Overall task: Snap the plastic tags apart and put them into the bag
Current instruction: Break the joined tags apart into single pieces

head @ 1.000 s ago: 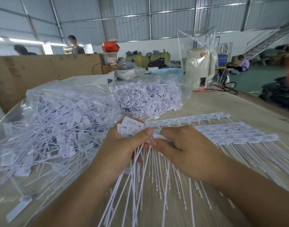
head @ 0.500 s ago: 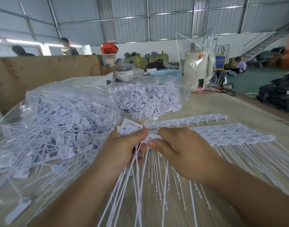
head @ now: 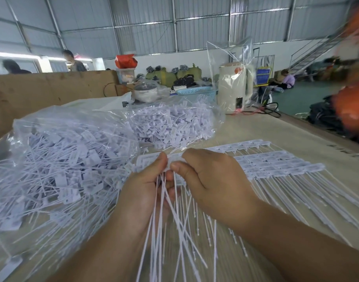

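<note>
My left hand (head: 146, 192) is closed around a bundle of loose tags (head: 168, 231), their thin tails hanging down below the palm, and my right hand (head: 211, 180) pinches the end of the joined strip (head: 276, 161), thumb against thumb. I think the bundle is already thick, so some tails can slip out under my left hand when I snap the next one, or the strip can tear crooked if I twist too far. The open bag (head: 58, 159) lies just left of my left hand, full of tags. Compared with one second ago, the tag heads above my left thumb are now hidden and both hands sit closer together
</note>
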`<state>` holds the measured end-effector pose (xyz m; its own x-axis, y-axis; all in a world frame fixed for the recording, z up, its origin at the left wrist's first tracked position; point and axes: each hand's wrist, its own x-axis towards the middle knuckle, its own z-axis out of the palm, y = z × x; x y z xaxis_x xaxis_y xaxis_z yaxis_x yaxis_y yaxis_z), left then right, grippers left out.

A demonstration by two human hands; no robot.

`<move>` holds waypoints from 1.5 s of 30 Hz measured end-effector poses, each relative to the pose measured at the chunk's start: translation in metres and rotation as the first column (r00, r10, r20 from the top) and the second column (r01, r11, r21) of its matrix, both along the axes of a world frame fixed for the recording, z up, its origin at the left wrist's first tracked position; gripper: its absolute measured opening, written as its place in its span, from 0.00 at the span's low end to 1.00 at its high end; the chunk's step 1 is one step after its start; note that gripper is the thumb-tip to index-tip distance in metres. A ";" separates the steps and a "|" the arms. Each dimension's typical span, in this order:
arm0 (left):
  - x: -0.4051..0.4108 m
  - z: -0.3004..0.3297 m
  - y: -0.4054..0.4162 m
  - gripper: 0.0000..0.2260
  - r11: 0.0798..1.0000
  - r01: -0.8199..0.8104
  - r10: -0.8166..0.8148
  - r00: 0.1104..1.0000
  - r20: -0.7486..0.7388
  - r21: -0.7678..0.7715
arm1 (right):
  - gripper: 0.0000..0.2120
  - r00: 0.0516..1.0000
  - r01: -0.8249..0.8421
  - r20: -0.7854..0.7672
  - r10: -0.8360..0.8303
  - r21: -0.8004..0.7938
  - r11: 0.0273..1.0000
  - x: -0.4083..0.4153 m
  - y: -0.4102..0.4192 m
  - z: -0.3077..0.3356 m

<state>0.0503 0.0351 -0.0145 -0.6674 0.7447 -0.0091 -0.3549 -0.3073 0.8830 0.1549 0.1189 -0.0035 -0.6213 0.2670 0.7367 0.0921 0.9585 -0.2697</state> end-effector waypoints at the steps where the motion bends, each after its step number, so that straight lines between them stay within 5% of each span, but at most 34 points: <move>1: 0.002 0.001 0.000 0.11 1.000 -0.003 0.002 1.000 0.026 0.018 | 0.14 1.000 0.003 -0.024 -0.003 0.004 1.000 -0.001 -0.001 0.000; 6: -0.008 0.006 -0.008 0.13 0.997 -0.018 0.001 0.974 0.229 0.071 | 0.18 0.977 0.043 -0.204 -0.054 -0.059 0.997 0.006 0.005 0.008; 14: -0.012 -0.002 -0.009 0.17 0.990 0.070 -0.095 0.972 -0.215 -0.122 | 0.14 0.997 -0.071 0.011 0.074 -0.166 0.984 0.008 0.007 0.001; 26: -0.016 -0.003 -0.012 0.11 0.968 0.228 -0.252 0.894 -0.371 -0.108 | 0.24 0.940 -0.185 0.225 0.256 -0.295 0.938 0.003 0.009 -0.010; 30: -0.014 0.000 -0.012 0.03 0.986 0.143 -0.165 0.907 -0.386 -0.084 | 0.28 0.935 -0.165 0.255 0.245 -0.299 0.940 0.003 0.009 -0.011; 39: -0.025 0.002 -0.013 0.05 0.993 -0.076 0.034 0.917 -0.399 -0.089 | 0.25 0.948 -0.093 0.259 0.187 -0.336 0.937 0.007 0.016 -0.004; 45: -0.024 0.000 -0.017 0.06 0.996 -0.024 -0.020 0.886 -0.464 -0.089 | 0.22 0.944 -0.106 0.268 0.194 -0.310 0.945 0.007 0.016 -0.004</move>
